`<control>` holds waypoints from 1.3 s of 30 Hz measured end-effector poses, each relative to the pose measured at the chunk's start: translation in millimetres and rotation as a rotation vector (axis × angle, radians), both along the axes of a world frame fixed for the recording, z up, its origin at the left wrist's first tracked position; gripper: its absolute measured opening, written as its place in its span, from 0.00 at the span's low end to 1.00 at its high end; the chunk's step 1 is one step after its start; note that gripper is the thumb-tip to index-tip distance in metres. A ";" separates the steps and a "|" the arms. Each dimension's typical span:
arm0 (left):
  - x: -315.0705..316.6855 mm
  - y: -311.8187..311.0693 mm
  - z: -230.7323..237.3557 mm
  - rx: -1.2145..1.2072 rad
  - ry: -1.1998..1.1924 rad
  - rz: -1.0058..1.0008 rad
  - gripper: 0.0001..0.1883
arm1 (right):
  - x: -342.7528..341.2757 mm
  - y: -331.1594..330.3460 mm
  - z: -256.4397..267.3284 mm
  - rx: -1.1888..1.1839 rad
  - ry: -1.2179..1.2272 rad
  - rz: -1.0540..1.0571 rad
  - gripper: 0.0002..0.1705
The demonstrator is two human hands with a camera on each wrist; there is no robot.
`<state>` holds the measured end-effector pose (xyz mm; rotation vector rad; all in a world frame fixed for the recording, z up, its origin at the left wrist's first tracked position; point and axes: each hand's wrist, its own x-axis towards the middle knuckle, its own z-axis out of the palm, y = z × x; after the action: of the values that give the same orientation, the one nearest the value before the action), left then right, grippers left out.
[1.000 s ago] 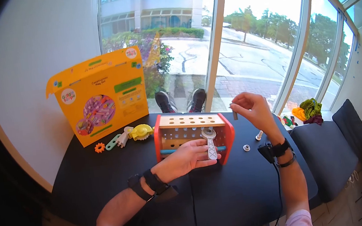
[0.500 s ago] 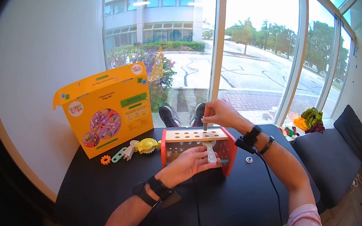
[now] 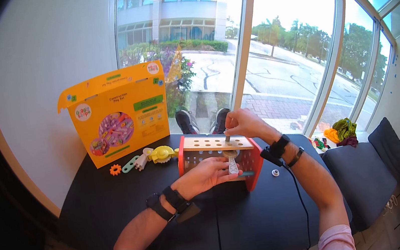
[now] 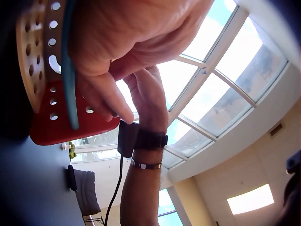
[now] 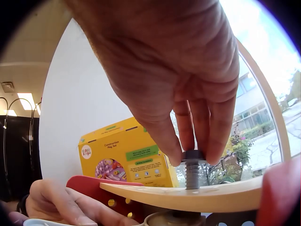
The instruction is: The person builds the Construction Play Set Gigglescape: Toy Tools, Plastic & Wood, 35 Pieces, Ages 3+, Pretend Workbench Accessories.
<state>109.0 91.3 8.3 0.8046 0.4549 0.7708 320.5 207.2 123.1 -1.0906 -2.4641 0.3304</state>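
Over the toy workbench, my right hand (image 3: 246, 123) pinches a grey toy bolt (image 5: 193, 175) by its dark head, thumb on one side and fingertips on the other. The bolt is upright, its threaded shaft going down at a hole near the right end of the wooden top plank (image 5: 235, 197). My left hand (image 3: 201, 175) reaches to the workbench front and holds a pale grey toy wrench (image 3: 233, 165) by its handle. The wrench's round end is under the plank, below the bolt. A red side panel (image 4: 70, 129) stands right of the left fingers.
A yellow box (image 3: 121, 117) stands at the back left. Before it lie an orange gear (image 3: 115, 170), a green strip (image 3: 129, 166), a whitish toy piece (image 3: 141, 161) and a yellow toy piece (image 3: 162, 153). A small white nut (image 3: 275, 172) lies right of the workbench on the black table (image 3: 185, 243).
My right hand has brought the bolt left from beside the workbench to the plank, where it now sits lower in the hole. My left hand keeps the wrench, its round end now under the plank.
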 end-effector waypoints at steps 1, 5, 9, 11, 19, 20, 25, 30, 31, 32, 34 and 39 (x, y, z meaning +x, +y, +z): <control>0.3 0.5 -0.9 -0.004 -0.002 0.000 0.19 | 0.3 -0.2 -0.2 -0.017 0.008 -0.003 0.16; 1.2 1.7 -0.7 -0.008 0.000 0.003 0.19 | -0.7 3.0 -3.1 -0.025 0.000 0.023 0.14; 0.3 2.9 -0.9 -0.001 -0.010 -0.004 0.19 | 0.6 1.5 0.5 -0.065 -0.001 0.052 0.15; 0.1 4.0 -1.2 0.003 -0.003 0.009 0.19 | 1.7 5.2 -2.0 -0.097 -0.017 0.066 0.15; 2.4 2.7 7.8 0.006 0.017 0.049 0.18 | 0.3 9.9 -4.4 -0.104 -0.048 0.036 0.12; 2.4 4.3 6.8 0.007 0.019 0.055 0.18 | 0.3 10.8 -4.9 -0.106 -0.049 0.032 0.12; 1.1 10.5 6.1 0.004 0.035 0.086 0.17 | -1.7 9.6 -2.9 -0.062 -0.089 0.037 0.12; 0.3 10.7 8.1 -0.034 0.024 0.085 0.17 | -3.9 4.7 -0.2 -0.095 -0.069 0.016 0.13; 0.2 10.5 8.1 -0.035 0.029 0.085 0.16 | -3.0 6.7 -1.5 -0.097 -0.071 0.027 0.13; 0.2 10.7 7.8 -0.035 0.030 0.083 0.16 | -2.2 8.8 -2.7 -0.098 -0.074 0.038 0.13; 0.3 11.5 7.4 -0.035 0.031 0.079 0.16 | -1.4 9.7 -3.0 -0.101 -0.082 0.054 0.14; -1.0 13.7 4.4 -0.028 0.019 0.071 0.15 | 0.9 18.5 -7.9 0.031 -0.166 0.150 0.14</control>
<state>108.0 105.1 12.7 0.7739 0.5121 0.8213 321.4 225.7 115.2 -0.9581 -2.6961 0.2550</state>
